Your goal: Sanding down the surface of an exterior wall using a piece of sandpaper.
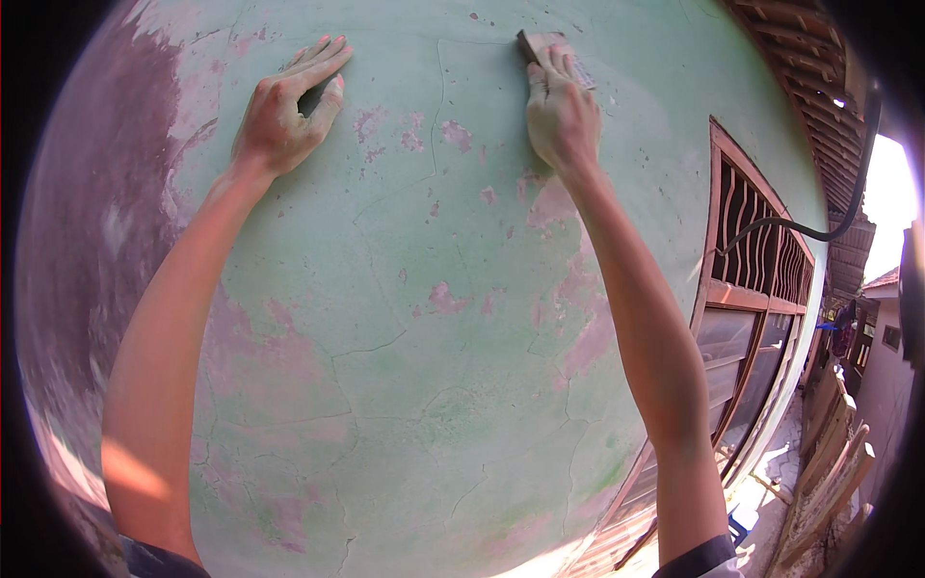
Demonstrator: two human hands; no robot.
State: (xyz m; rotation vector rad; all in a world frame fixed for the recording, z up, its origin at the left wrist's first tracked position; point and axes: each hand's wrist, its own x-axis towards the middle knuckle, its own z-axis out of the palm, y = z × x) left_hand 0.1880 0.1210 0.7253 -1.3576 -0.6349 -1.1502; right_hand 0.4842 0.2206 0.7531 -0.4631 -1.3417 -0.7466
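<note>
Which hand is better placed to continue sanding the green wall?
The right hand: its grip presses the sanding block against the wall. The left hand holds nothing and only leans on the wall.

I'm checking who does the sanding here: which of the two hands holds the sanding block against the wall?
The right hand presses the sanding block to the green wall; the left hand rests empty, fingers spread.
</note>
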